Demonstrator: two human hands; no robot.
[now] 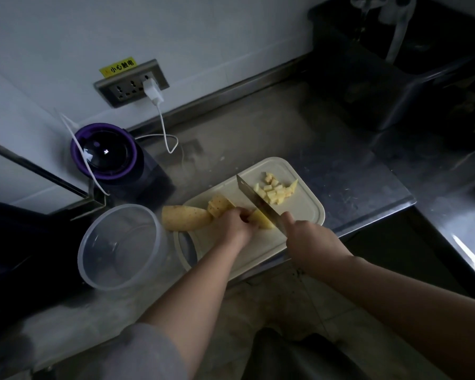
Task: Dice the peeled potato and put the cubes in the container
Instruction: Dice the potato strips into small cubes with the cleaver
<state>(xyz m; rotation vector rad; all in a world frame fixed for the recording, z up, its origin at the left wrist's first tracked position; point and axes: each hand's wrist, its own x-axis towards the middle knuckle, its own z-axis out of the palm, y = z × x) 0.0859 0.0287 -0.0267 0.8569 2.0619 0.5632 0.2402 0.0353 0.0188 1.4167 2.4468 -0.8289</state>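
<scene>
A pale cutting board (299, 215) lies at the counter's front edge. My left hand (237, 223) holds potato strips (263, 222) down on it with curled fingers. My right hand (310, 239) grips the handle of a cleaver (255, 198), whose blade stands on the strips just right of my left fingers. A pile of potato cubes (274, 190) lies beyond the blade. A large peeled potato piece (184, 218) and a smaller chunk (218, 205) rest at the board's left end. A clear round plastic container (121, 248) stands empty to the left of the board.
A purple-rimmed appliance (104, 152) sits behind the container, below a wall socket (132, 83) with a white charger and cable (162, 124). A dark bin (381, 86) stands at the back right. The steel counter (327, 149) drops off right of the board.
</scene>
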